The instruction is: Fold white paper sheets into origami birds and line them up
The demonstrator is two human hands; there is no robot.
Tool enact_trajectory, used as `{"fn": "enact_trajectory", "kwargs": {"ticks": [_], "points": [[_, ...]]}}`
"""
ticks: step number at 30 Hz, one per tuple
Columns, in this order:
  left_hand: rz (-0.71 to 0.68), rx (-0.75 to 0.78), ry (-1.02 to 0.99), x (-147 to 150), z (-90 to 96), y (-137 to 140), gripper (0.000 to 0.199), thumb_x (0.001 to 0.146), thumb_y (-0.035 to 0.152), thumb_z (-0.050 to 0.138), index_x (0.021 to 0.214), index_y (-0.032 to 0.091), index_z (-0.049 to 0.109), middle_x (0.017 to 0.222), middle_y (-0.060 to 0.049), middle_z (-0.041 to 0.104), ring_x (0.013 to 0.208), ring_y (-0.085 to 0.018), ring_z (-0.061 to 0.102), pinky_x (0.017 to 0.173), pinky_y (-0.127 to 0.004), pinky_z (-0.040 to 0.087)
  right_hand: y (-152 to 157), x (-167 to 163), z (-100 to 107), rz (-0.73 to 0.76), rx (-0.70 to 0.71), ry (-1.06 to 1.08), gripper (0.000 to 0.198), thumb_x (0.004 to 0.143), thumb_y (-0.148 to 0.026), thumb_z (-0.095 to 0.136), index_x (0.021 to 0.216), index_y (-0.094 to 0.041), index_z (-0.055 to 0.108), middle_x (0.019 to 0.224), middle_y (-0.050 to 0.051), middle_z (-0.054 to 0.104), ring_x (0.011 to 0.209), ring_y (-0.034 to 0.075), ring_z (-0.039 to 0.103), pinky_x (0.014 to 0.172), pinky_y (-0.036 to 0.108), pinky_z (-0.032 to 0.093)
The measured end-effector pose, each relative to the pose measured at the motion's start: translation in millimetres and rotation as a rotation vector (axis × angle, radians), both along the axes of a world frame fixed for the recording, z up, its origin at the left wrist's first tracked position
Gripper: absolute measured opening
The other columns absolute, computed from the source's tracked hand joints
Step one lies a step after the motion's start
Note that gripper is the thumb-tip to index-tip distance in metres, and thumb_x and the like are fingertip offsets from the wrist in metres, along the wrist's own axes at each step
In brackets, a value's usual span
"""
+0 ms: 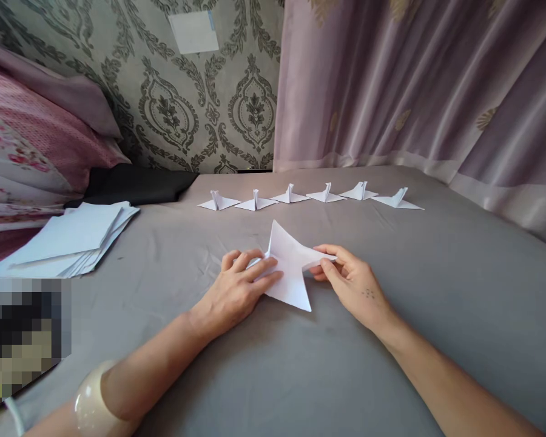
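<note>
A half-folded white paper crane [291, 264] lies between my hands on the grey sheet, one point reaching away from me and another toward me. My left hand [243, 279] rests over its left part, fingers laid across the paper and partly covering it. With thumb and fingers my right hand [346, 273] pinches the narrow pointed tip on the right side. Beyond them stands a row of several finished-looking white paper cranes, among them a crane [290, 195] near the middle and a crane [399, 200] at the right end.
A stack of white paper sheets [73, 233] lies at the left, with a black cloth-like item [139, 184] behind it. A blurred-out object [20, 340] is at the lower left. Pink curtains [391, 85] hang behind the grey-covered surface [459, 315].
</note>
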State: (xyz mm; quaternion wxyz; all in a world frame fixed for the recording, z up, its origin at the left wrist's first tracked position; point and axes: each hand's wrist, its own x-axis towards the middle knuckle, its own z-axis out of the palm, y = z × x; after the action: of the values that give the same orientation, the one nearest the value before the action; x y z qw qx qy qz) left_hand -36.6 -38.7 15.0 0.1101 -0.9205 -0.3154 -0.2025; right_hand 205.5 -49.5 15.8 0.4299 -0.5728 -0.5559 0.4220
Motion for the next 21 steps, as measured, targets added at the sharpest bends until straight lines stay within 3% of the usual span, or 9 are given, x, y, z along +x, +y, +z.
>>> {"fn": "enact_trajectory", "kwargs": {"ticks": [3, 5, 7, 10, 14, 17, 21], "points": [[-0.005, 0.151, 0.052, 2.0, 5.3, -5.2, 0.026, 0.095, 0.011, 0.043, 0.112, 0.02, 0.061, 0.114, -0.004, 0.068, 0.113, -0.021, 0.05, 0.088, -0.038, 0.029, -0.1, -1.7, -0.7, 0.071, 0.056, 0.081, 0.045, 0.09, -0.031, 0.05, 0.134, -0.026, 0.044, 0.127, 0.009, 0.057, 0.102, 0.017, 0.065, 0.089, 0.035, 0.054], [0.053, 0.195, 0.076, 5.8, 8.9, -9.0, 0.024, 0.095, 0.01, 0.042, 0.105, 0.018, 0.062, 0.103, -0.004, 0.071, 0.108, -0.021, 0.052, 0.087, -0.037, 0.03, -3.0, -2.9, -0.6, 0.043, 0.186, -0.029, 0.05, 0.09, -0.028, 0.05, 0.139, -0.03, 0.039, 0.14, 0.008, 0.044, 0.111, 0.018, 0.06, 0.09, 0.034, 0.054], [0.12, 0.21, 0.097, 9.8, 10.4, -11.5, 0.023, 0.094, 0.008, 0.043, 0.097, 0.017, 0.063, 0.091, -0.003, 0.071, 0.102, -0.021, 0.054, 0.087, -0.037, 0.029, -8.7, -5.7, 0.9, 0.034, 0.349, -0.248, 0.041, 0.09, -0.025, 0.049, 0.13, -0.029, 0.05, 0.138, 0.008, 0.043, 0.113, 0.019, 0.057, 0.092, 0.036, 0.052], [0.149, 0.212, 0.116, 13.5, 8.0, -12.0, 0.021, 0.093, 0.009, 0.044, 0.093, 0.018, 0.063, 0.083, -0.002, 0.07, 0.098, -0.021, 0.055, 0.09, -0.038, 0.029, -20.5, -13.7, 4.4, 0.17, 0.498, -0.559, 0.027, 0.091, -0.024, 0.048, 0.112, -0.026, 0.064, 0.125, 0.009, 0.048, 0.112, 0.021, 0.053, 0.095, 0.04, 0.049], [0.121, 0.186, 0.141, 13.0, 2.8, -10.0, 0.022, 0.094, 0.01, 0.041, 0.101, 0.018, 0.06, 0.087, -0.003, 0.069, 0.101, -0.022, 0.053, 0.092, -0.039, 0.029, -31.8, -24.0, 6.1, 0.286, 0.465, -0.808, 0.031, 0.093, -0.028, 0.047, 0.121, -0.027, 0.061, 0.121, 0.01, 0.05, 0.109, 0.025, 0.05, 0.088, 0.041, 0.05], [0.092, 0.113, 0.216, 11.7, 3.6, -8.5, 0.022, 0.094, 0.011, 0.04, 0.105, 0.018, 0.058, 0.09, -0.005, 0.067, 0.095, -0.021, 0.054, 0.092, -0.04, 0.03, -33.8, -24.7, 3.6, 0.275, 0.417, -0.888, 0.035, 0.093, -0.035, 0.045, 0.123, -0.025, 0.06, 0.116, 0.011, 0.052, 0.105, 0.025, 0.05, 0.087, 0.043, 0.05], [0.105, 0.031, 0.285, 14.4, 10.0, -5.8, 0.02, 0.093, 0.012, 0.04, 0.095, 0.016, 0.059, 0.08, -0.004, 0.062, 0.079, -0.02, 0.055, 0.089, -0.041, 0.034, -33.8, -20.2, -0.6, 0.225, 0.393, -0.954, 0.04, 0.093, -0.041, 0.045, 0.126, -0.021, 0.058, 0.109, 0.011, 0.054, 0.099, 0.025, 0.051, 0.083, 0.043, 0.05]]}}
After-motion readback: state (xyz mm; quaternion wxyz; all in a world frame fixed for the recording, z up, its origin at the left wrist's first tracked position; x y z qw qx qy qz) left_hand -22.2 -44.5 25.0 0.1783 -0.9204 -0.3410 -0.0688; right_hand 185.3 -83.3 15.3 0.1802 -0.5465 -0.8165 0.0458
